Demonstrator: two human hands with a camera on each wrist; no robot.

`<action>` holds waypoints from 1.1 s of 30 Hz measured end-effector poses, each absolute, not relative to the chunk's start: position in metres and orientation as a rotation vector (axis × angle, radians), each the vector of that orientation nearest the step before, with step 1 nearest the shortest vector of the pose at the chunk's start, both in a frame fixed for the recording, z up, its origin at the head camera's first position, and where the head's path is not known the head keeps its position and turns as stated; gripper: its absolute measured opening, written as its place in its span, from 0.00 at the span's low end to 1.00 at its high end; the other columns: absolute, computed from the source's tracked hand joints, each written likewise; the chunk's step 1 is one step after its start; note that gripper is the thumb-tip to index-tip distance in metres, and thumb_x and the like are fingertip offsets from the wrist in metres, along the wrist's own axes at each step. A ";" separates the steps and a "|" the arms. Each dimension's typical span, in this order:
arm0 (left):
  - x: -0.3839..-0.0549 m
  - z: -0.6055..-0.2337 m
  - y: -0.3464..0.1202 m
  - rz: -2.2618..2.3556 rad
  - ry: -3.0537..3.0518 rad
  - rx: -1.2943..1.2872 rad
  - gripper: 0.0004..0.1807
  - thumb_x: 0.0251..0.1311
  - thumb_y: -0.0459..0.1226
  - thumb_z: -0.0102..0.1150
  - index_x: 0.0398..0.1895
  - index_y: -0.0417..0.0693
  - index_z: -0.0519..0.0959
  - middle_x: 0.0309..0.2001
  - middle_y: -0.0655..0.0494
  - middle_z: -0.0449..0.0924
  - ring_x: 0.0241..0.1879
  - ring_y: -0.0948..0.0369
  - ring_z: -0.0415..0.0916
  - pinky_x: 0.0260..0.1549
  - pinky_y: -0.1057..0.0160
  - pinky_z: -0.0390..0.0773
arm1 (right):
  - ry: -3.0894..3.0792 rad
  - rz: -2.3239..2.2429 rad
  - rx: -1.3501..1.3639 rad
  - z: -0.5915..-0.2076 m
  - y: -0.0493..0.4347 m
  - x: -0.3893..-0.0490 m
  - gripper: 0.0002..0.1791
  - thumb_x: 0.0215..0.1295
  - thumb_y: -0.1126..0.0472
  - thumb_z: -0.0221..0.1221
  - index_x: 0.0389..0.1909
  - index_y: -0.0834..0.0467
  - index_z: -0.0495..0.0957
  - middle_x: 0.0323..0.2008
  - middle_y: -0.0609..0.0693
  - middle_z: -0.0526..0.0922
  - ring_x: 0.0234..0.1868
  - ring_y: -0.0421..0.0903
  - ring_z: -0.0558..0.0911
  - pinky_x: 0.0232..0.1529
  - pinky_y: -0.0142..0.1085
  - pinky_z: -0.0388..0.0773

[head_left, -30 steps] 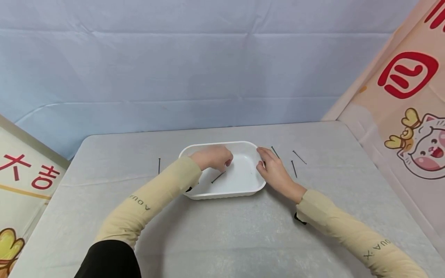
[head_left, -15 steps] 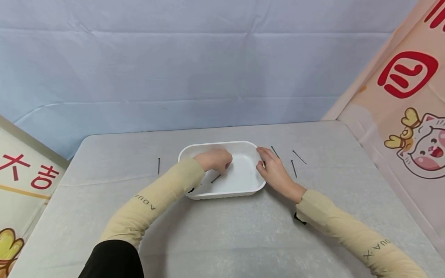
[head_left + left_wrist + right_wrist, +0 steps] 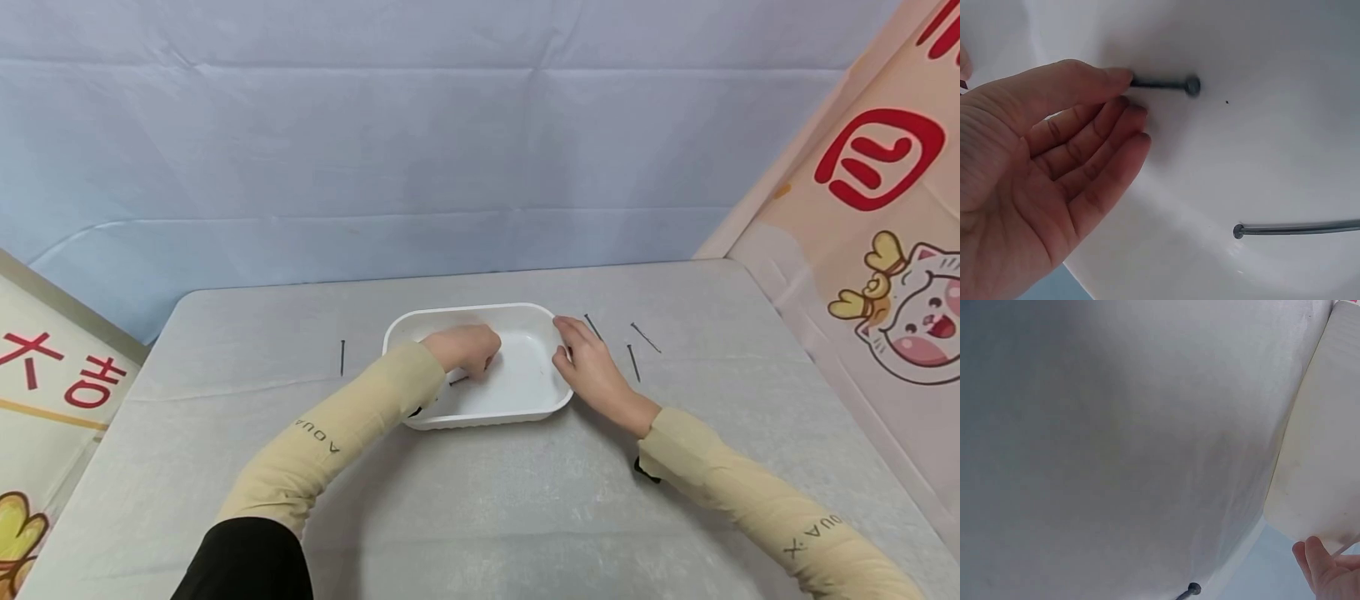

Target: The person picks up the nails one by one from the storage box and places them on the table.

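Note:
A white rectangular tray [image 3: 517, 392] stands on the table, and the left hand [image 3: 465, 346] reaches down inside it. In the left wrist view the thumb and fingertips pinch a dark nail [image 3: 1163, 84] close over the tray floor, its round head pointing away from the hand. Another nail [image 3: 1300, 229] lies in the tray; the left forearm mostly hides it in the head view. At the tray's right end the right hand [image 3: 596, 375] holds the rim, its fingers [image 3: 1313, 553] outside the wall and its thumb on the other side in the right wrist view.
Right of the tray lie three more nails: one [image 3: 593, 327] beside the right fingertips, one [image 3: 645, 337] farther out, one [image 3: 633, 363] nearer. A single nail [image 3: 342, 358] rests left of the tray. A pale cloth wall [image 3: 480, 167] rises behind the grey table [image 3: 480, 517].
The nail under the left hand has swung from slanted to nearly level and shows less beyond the fingers. The left hand has shifted slightly; the right hand keeps its place on the tray.

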State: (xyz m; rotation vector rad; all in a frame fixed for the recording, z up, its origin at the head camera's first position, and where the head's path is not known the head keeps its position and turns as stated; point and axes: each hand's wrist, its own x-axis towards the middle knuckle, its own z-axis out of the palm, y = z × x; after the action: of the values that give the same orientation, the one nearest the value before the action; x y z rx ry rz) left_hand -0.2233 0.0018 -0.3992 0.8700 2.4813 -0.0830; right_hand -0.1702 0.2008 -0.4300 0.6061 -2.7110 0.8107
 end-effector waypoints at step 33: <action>-0.231 -0.393 -0.001 -0.012 2.453 0.924 0.09 0.45 0.27 0.61 0.24 0.47 0.71 0.25 0.59 0.69 0.27 0.63 0.63 0.26 0.69 0.67 | -2.708 0.823 0.605 -0.429 0.200 -0.171 0.24 0.58 0.71 0.48 0.57 0.73 0.65 0.56 0.66 0.68 0.42 0.51 0.75 0.37 0.38 0.78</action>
State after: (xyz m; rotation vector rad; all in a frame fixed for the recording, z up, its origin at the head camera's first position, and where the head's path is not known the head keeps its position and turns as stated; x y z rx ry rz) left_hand -0.2309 -0.0008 -0.3927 0.9243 2.4526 -0.0124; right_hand -0.1712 0.1997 -0.4292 0.6052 -2.7085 0.8228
